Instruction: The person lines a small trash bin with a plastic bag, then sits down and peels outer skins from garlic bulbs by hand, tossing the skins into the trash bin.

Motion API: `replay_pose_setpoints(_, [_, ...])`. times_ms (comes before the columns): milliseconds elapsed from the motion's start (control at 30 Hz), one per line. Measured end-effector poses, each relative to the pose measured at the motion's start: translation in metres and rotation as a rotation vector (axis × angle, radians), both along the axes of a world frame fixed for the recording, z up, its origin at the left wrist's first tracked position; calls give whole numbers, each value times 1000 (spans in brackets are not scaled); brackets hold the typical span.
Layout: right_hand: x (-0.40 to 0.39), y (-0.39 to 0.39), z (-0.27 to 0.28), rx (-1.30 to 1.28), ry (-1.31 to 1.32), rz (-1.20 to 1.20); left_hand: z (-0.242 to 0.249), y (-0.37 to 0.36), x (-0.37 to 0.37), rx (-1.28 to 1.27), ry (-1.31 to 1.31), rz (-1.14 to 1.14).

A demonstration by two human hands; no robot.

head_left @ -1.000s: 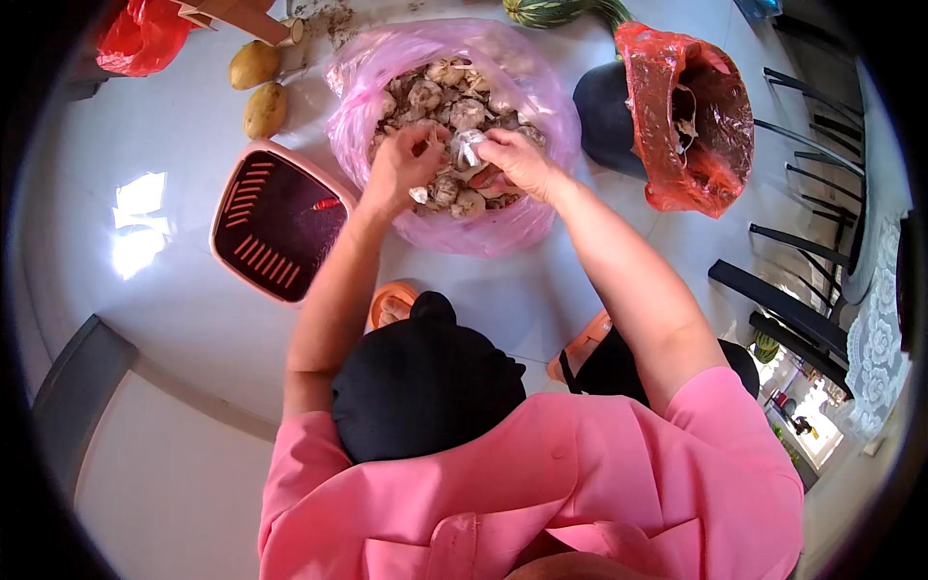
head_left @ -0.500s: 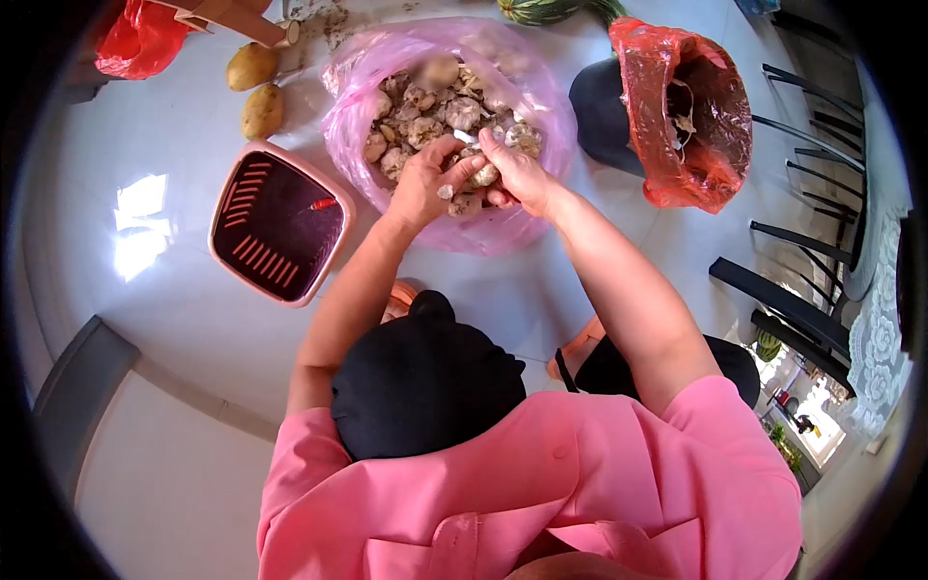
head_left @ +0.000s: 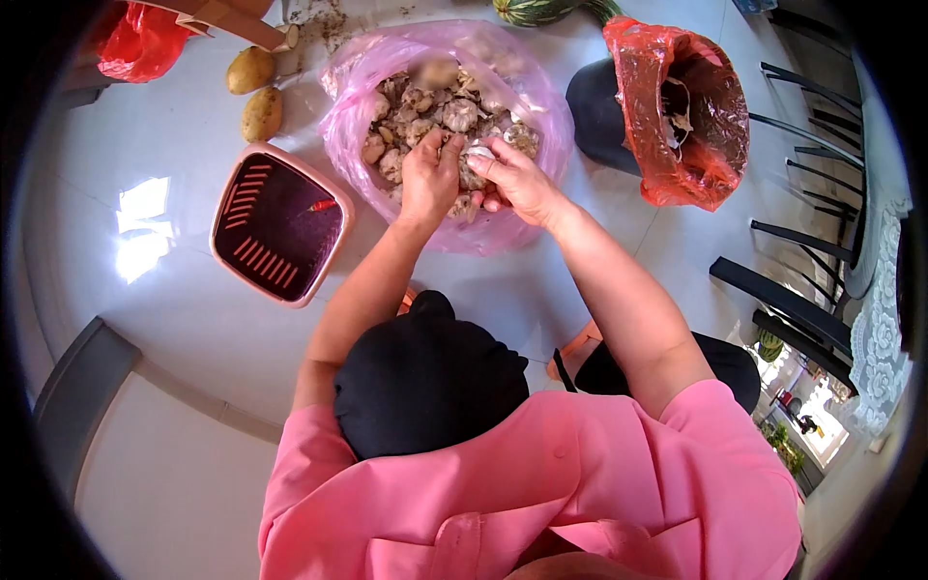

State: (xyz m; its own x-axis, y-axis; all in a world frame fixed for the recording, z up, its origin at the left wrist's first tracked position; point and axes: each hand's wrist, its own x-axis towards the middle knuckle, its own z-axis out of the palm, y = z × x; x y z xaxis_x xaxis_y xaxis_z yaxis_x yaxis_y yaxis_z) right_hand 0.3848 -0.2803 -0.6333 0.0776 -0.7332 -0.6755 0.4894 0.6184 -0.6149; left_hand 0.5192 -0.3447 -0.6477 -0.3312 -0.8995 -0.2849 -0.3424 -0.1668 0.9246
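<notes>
A pink plastic bag full of garlic bulbs lies wide open on the floor. Over its near side, my right hand is closed round a garlic bulb, with a pale clove by the thumb. Just left of it, my left hand is closed, thumb and fingers bent together over the garlic. Whatever those left fingers hold is hidden.
A pink basket with a small red item inside stands left. Two potatoes lie behind it. To the right are a red bag on a dark bin and a black chair. A striped green gourd lies at the back.
My left hand has turned and drawn slightly away from the right one; the small pale piece at its fingers no longer shows. My right hand keeps hold of the garlic.
</notes>
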Motion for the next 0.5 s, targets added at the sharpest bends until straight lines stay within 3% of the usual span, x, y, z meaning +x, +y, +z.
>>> replay_pose_setpoints(100, [-4, 1, 0, -25, -21, 37, -10, -1, -1, -216, -136, -55])
replay_pose_setpoints(167, [-8, 1, 9, -23, 98, 148, -40, -10, 4, -152, -123, 8])
replay_pose_setpoints(267, [-13, 2, 20, -2, 257, 207, -20, -26, 14, -252, -300, -44])
replay_pose_setpoints(367, [-11, 2, 11, -94, 155, -6, -25, -22, 7, -202, -162, -70])
replay_pose_setpoints(433, [-14, 1, 0, -89, 124, -25, -21, -14, 3, 265, 103, 77])
replay_pose_setpoints(500, [-14, 1, -4, -64, 83, -53, -19, -7, 7, 353, 119, 29])
